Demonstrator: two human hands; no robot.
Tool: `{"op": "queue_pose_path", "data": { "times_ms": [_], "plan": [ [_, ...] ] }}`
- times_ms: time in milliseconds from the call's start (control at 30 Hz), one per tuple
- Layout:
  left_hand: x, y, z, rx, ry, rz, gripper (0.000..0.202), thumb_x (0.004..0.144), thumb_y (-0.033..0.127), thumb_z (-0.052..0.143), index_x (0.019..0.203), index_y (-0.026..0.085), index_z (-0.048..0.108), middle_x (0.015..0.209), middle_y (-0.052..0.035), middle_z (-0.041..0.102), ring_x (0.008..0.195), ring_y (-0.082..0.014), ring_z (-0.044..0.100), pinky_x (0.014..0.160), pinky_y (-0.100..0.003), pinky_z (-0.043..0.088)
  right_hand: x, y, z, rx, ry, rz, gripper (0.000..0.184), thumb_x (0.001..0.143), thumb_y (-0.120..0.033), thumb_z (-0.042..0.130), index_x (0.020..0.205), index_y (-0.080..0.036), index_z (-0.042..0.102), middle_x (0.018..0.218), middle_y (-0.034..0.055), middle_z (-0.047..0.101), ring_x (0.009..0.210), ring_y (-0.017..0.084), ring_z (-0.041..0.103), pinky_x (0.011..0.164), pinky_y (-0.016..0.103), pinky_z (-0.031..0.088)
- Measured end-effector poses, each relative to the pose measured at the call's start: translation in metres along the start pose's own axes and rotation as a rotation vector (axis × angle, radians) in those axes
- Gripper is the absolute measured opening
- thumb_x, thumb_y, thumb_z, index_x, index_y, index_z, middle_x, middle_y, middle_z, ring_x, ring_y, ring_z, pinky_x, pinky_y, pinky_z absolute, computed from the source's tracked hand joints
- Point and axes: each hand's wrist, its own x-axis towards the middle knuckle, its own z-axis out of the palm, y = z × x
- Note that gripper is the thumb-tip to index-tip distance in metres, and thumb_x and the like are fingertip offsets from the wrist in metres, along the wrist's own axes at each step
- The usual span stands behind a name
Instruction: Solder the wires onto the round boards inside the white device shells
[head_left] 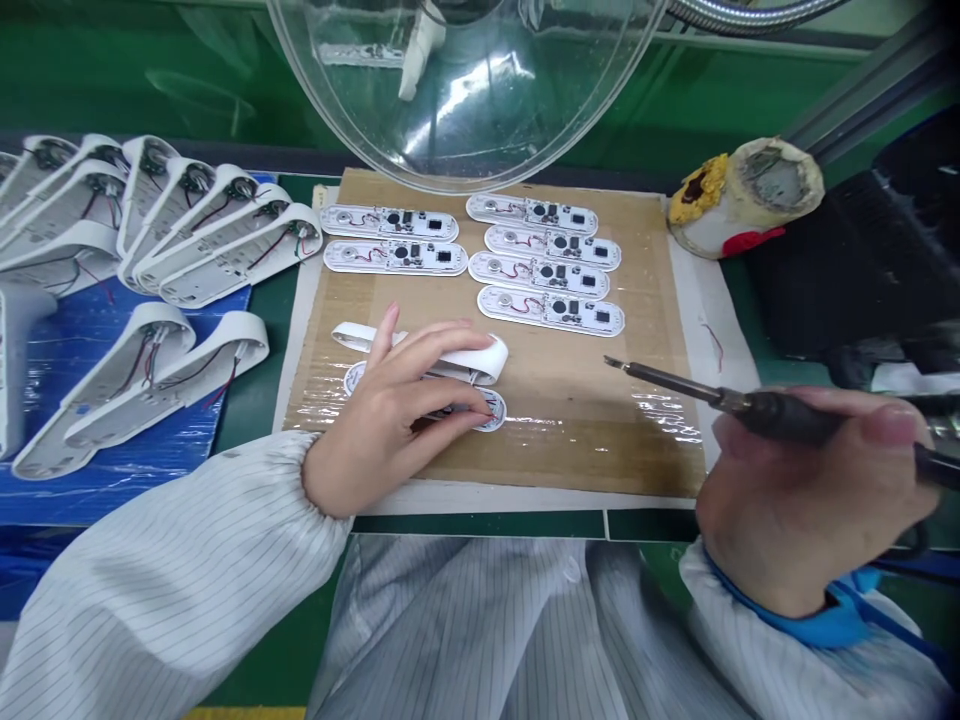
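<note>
My left hand (390, 410) lies with its fingers spread over a white plastic housing (480, 357) and the white oblong circuit board (491, 410) beneath it, on the taped cardboard mat (570, 440). It presses both down. My right hand (795, 490) is closed round the black handle of a soldering iron (720, 398). The iron's metal tip points left, above the mat, well to the right of the board under my left hand.
Several white circuit boards (547, 272) lie in two groups at the back of the mat. White housings with wires (202, 235) are stacked on a blue sheet at left. A clear magnifier lens (465, 90) hangs above. A taped iron stand (742, 195) sits at right.
</note>
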Motion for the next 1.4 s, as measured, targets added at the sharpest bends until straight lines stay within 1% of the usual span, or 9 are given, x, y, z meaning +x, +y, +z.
{"op": "queue_pose_path", "data": {
  "times_ms": [100, 233, 400, 533, 633, 800, 1133, 1267, 1400],
  "plan": [
    [-0.002, -0.005, -0.002, 0.039, -0.05, 0.069, 0.015, 0.096, 0.023, 0.058, 0.093, 0.026, 0.073, 0.142, -0.0044, 0.054, 0.14, -0.0224, 0.041, 0.123, -0.057, 0.0, -0.007, 0.004, 0.004, 0.042, -0.035, -0.073, 0.033, 0.086, -0.048, 0.065, 0.07, -0.019, 0.065, 0.049, -0.0046, 0.048, 0.039, 0.013, 0.044, 0.037, 0.029, 0.034],
    [-0.003, -0.007, -0.002, 0.074, -0.095, 0.066, 0.017, 0.097, 0.024, 0.055, 0.092, 0.025, 0.071, 0.143, -0.0052, 0.051, 0.142, -0.0232, 0.037, 0.122, -0.059, 0.002, -0.018, 0.001, 0.009, 0.089, -0.11, -0.088, 0.023, 0.088, -0.036, 0.063, 0.074, -0.018, 0.067, 0.056, -0.0021, 0.054, 0.041, 0.013, 0.046, 0.036, 0.027, 0.033],
    [-0.003, -0.004, -0.001, 0.074, -0.104, 0.061, 0.016, 0.097, 0.022, 0.053, 0.089, 0.024, 0.067, 0.144, -0.0051, 0.049, 0.144, -0.0228, 0.032, 0.122, -0.057, 0.002, -0.031, -0.01, 0.01, 0.051, -0.292, -0.173, 0.02, 0.088, -0.027, 0.062, 0.071, -0.018, 0.066, 0.057, -0.0024, 0.057, 0.042, 0.011, 0.048, 0.034, 0.024, 0.029],
    [-0.003, -0.004, -0.001, 0.057, -0.092, 0.067, 0.014, 0.094, 0.021, 0.055, 0.086, 0.023, 0.066, 0.144, -0.0051, 0.05, 0.144, -0.0234, 0.033, 0.122, -0.056, 0.001, -0.038, -0.015, 0.006, 0.036, -0.491, -0.102, 0.017, 0.091, -0.024, 0.06, 0.078, -0.018, 0.068, 0.065, -0.0011, 0.062, 0.048, 0.01, 0.052, 0.04, 0.026, 0.038],
    [-0.004, -0.006, -0.001, 0.035, -0.088, 0.066, 0.013, 0.093, 0.02, 0.057, 0.085, 0.023, 0.066, 0.144, -0.0042, 0.049, 0.144, -0.0233, 0.033, 0.123, -0.056, -0.001, -0.04, -0.016, 0.003, 0.013, -0.572, -0.089, 0.014, 0.092, -0.021, 0.06, 0.082, -0.018, 0.069, 0.071, -0.0009, 0.064, 0.053, 0.01, 0.054, 0.046, 0.027, 0.043],
    [-0.004, -0.007, -0.003, 0.002, -0.082, 0.069, 0.011, 0.092, 0.02, 0.058, 0.085, 0.022, 0.066, 0.145, -0.0048, 0.049, 0.143, -0.0217, 0.035, 0.124, -0.053, -0.003, -0.04, -0.016, 0.004, 0.011, -0.591, -0.092, 0.012, 0.092, -0.019, 0.06, 0.084, -0.018, 0.07, 0.071, -0.0014, 0.064, 0.054, 0.009, 0.053, 0.044, 0.026, 0.042],
    [-0.004, -0.008, -0.002, 0.024, -0.091, 0.081, 0.013, 0.093, 0.019, 0.056, 0.084, 0.022, 0.065, 0.145, -0.0058, 0.049, 0.141, -0.0223, 0.037, 0.123, -0.054, 0.0, -0.04, -0.014, 0.004, 0.013, -0.64, -0.101, 0.01, 0.089, -0.017, 0.062, 0.086, -0.02, 0.071, 0.072, -0.0001, 0.065, 0.054, 0.012, 0.054, 0.044, 0.028, 0.043],
    [-0.004, -0.007, -0.001, 0.038, -0.085, 0.076, 0.013, 0.093, 0.019, 0.055, 0.084, 0.021, 0.064, 0.144, -0.0054, 0.05, 0.142, -0.0214, 0.036, 0.123, -0.053, 0.001, -0.039, -0.014, 0.002, -0.018, -0.646, -0.092, 0.01, 0.089, -0.02, 0.062, 0.088, -0.023, 0.071, 0.072, 0.0001, 0.066, 0.054, 0.014, 0.054, 0.045, 0.03, 0.044],
    [-0.003, -0.005, -0.002, 0.052, -0.088, 0.059, 0.012, 0.093, 0.019, 0.055, 0.084, 0.021, 0.063, 0.144, -0.005, 0.05, 0.142, -0.0215, 0.036, 0.123, -0.053, 0.002, -0.04, -0.013, 0.005, -0.054, -0.647, -0.106, 0.01, 0.089, -0.025, 0.062, 0.088, -0.027, 0.071, 0.069, -0.0008, 0.065, 0.051, 0.015, 0.053, 0.043, 0.03, 0.041]
  ]
}}
